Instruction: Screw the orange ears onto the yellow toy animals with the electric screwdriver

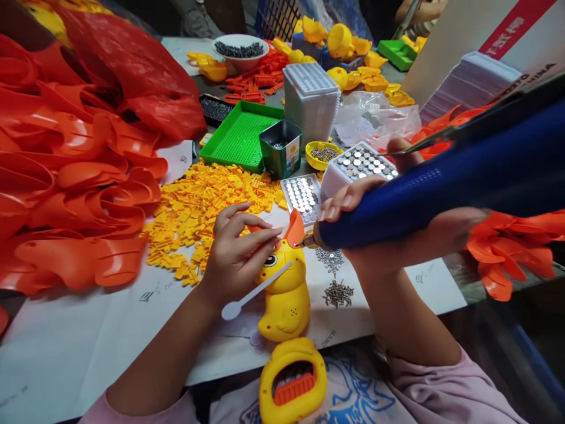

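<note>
A yellow plastic duck toy (286, 294) lies on the white paper in front of me, its orange bill (295, 228) pointing away. My right hand (424, 235) is wrapped round a blue electric screwdriver (397, 206). Its bit meets the duck's head by the bill. Pointed metal tweezers (424, 142) lie along the top of the screwdriver near my right fingers. My left hand (238, 253) is at the head's left side, fingertips pinched near the bit; what is between them is hidden. A white plastic stick with a round end (260, 290) lies slantwise across the duck.
Small yellow parts (212, 200) are heaped behind my left hand, with orange pieces (79, 194) piled at left. Loose screws (338, 292) lie right of the duck. A green tray (238, 135) and a box of silver discs (364, 162) stand behind. A yellow handle (265, 388) is near my lap.
</note>
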Tool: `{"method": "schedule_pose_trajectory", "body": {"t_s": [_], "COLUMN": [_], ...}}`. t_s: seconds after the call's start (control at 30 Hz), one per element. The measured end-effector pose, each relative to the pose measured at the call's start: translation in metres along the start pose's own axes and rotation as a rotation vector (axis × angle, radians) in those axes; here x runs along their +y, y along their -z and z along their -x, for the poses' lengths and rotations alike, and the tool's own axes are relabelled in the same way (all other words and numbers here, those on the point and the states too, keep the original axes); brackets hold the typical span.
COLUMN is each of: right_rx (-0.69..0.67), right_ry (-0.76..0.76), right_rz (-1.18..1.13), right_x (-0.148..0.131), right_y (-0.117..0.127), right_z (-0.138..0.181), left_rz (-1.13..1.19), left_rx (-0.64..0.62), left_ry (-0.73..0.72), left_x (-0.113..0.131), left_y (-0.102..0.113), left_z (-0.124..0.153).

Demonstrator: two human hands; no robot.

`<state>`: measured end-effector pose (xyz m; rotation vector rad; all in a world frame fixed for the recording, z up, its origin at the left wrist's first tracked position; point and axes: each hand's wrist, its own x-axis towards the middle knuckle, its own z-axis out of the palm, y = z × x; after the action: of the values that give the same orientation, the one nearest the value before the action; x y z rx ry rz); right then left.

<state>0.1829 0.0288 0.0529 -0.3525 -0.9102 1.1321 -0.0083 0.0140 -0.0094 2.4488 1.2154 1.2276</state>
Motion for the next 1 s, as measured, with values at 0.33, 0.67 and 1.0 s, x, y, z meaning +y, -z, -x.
{"method": "schedule_pose_trajectory", "body": {"t_s": [0.33,0.67,1.0], "right_rx": [0.012,0.052,0.027], "right_ry": [-0.112,-0.080,-0.029], "right_rz": [-0.061,-0.011,-0.107], "right_x": [-0.034,-0.022,-0.012], "right_y": [-0.008,0.000,0.003], "right_z": [0.007,0.014,0.018], "left_rz": [-0.055,-0.075,-0.118], "left_rx": [-0.232,-0.465,-0.496], "left_ry": [-0.190,-0.111,-0.171], "left_x": [0.019,0.028,0.029], "left_y": [0.020,0.019,0.018], "left_z": [-0.020,-0.026,-0.032]}}
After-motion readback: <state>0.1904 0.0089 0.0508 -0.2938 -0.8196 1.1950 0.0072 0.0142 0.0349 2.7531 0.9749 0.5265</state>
